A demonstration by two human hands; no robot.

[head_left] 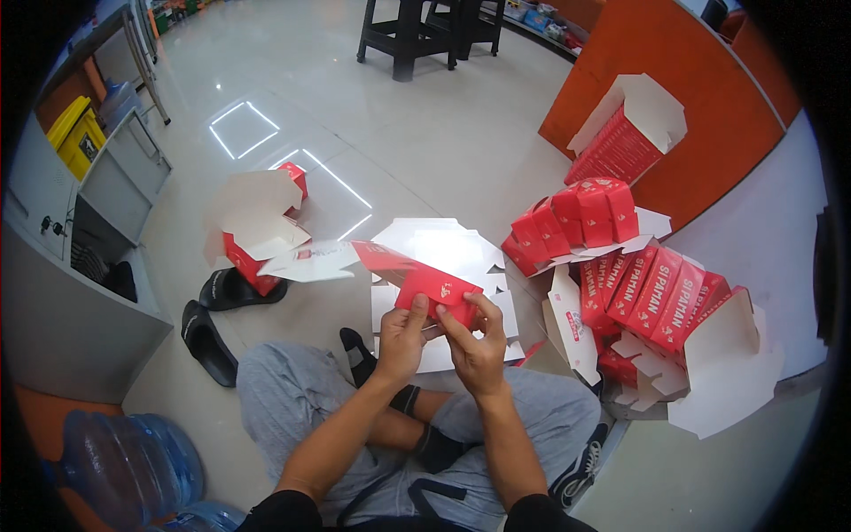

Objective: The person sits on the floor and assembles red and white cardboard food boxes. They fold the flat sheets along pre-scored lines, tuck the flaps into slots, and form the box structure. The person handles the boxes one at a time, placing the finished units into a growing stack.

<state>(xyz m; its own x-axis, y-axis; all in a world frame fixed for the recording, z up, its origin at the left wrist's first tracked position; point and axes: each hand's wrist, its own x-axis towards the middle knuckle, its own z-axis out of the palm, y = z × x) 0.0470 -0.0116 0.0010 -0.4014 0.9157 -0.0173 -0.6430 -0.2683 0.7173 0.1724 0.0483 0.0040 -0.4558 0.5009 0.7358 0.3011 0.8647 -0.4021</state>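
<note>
Both hands grip one red and white cardboard box [441, 293], partly folded, in front of my crossed legs. My left hand [403, 340] pinches its near left edge, thumb on the red face. My right hand [477, 346] holds the near right side, its thumb and fingers closed on the card. A long lid flap [310, 266], white with red, sticks out to the left from the box. Under it on the floor lie flat white card blanks [421, 238], partly hidden by the box and my hands.
On the right, several folded red boxes [656, 288] are heaped with open-flapped cartons. Another filled carton [620, 137] leans by the orange panel [683, 62]. To the left are an open carton [257, 213], black sandals [210, 341], a grey cabinet [62, 293] and blue water jugs [133, 465]. Black stools [408, 40] stand far off.
</note>
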